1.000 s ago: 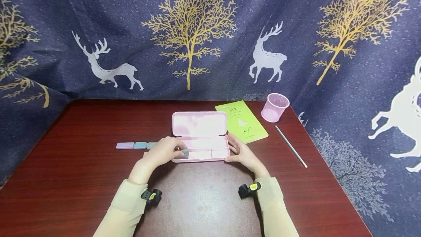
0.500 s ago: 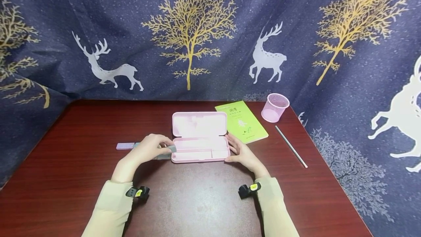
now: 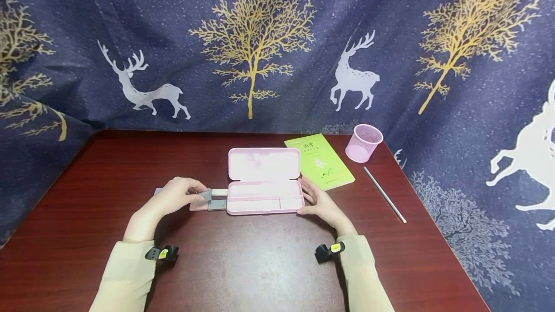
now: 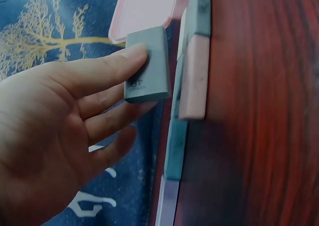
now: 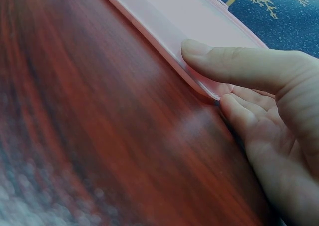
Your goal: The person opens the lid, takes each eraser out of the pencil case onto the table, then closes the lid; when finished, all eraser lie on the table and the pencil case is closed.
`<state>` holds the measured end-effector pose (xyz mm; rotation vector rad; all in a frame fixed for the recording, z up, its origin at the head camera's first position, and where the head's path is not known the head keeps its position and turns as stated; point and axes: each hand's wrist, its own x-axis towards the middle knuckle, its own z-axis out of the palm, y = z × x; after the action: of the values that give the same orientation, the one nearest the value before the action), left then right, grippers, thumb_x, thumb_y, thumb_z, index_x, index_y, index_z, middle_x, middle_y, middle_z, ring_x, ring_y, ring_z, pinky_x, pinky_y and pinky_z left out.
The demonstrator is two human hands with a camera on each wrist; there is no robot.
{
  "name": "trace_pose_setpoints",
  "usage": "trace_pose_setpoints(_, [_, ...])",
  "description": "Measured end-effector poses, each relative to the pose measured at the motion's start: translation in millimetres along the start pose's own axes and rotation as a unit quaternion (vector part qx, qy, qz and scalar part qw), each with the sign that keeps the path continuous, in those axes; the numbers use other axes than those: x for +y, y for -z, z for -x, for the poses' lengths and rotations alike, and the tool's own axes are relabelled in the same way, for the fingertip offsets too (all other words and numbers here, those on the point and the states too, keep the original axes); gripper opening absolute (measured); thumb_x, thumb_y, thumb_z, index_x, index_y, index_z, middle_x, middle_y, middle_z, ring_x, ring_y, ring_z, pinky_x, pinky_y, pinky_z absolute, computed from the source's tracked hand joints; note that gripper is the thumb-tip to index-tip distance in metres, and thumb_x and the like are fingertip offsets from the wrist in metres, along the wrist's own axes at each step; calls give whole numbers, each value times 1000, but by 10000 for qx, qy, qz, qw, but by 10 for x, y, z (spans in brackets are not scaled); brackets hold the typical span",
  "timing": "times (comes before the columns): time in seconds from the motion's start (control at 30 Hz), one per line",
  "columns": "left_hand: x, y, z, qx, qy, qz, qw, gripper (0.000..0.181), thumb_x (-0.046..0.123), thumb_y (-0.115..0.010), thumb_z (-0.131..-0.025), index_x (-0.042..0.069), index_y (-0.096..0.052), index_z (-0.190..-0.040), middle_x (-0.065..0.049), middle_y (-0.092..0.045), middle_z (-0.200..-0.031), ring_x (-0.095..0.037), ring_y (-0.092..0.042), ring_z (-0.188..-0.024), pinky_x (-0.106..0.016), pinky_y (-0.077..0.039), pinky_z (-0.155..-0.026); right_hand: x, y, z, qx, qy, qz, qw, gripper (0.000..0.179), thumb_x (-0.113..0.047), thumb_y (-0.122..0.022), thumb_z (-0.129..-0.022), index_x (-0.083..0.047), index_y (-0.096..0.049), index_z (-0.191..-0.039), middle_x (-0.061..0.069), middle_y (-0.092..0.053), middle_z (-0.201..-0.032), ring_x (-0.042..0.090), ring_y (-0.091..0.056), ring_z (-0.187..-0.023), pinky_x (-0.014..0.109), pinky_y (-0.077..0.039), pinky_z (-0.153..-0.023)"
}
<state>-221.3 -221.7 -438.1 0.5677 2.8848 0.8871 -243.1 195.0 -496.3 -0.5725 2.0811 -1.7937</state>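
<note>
My left hand pinches a grey-green eraser between thumb and fingers, raised above the erasers on the table. Printed marks on it read like "4B". Below lie a pink eraser, a grey-green one, a pale one, a teal one and a purple one, in two rows. They lie left of an open pink pencil case, which has compartments and its lid tilted up behind. At the case's right end, my right hand grips it, thumb on the front corner, fingers along the side.
A green book lies behind the case on the right. A pink mesh pen cup stands near the back right corner, with a pencil in front of it. Patterned cloth hangs beyond the dark red table.
My left hand has moved left, out from over the pencil case, carrying the grey-green eraser to above the erasers on the table. My right hand has stayed at the case's right end.
</note>
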Motion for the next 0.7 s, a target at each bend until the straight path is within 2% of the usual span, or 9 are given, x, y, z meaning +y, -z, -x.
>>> trace_pose_setpoints(0.3, [-116,90,89,-93,176,88,9998,20,10,-73,-85,2,-73,-103,-10,-74,-96,-26,-68,-90,-45,-56,-80,6,4,10,-16,-5,15,10000,97,11,-73,-79,5,-11,-154,25,-17,-160,40,-23,-146,30,-34,-112])
trace_pose_setpoints(0.53, [-210,162,165,-108,310,-32,9995,20,8,-72,-85,0,-73,-103,-14,-74,-98,-31,-69,-93,-49,-55,-82,8,3,8,-23,26,-65,10000,97,11,-72,-78,5,-10,-153,26,-16,-160,41,-23,-146,30,-34,-112])
trace_pose_setpoints(0.7, [-251,219,201,-225,381,-67,9990,20,9,-73,-83,-2,-73,-101,-15,-74,-96,-24,-69,-84,-45,-55,-77,9,8,4,-24,60,-68,10000,98,12,-72,-78,6,-10,-153,26,-17,-160,40,-21,-147,28,-34,-112])
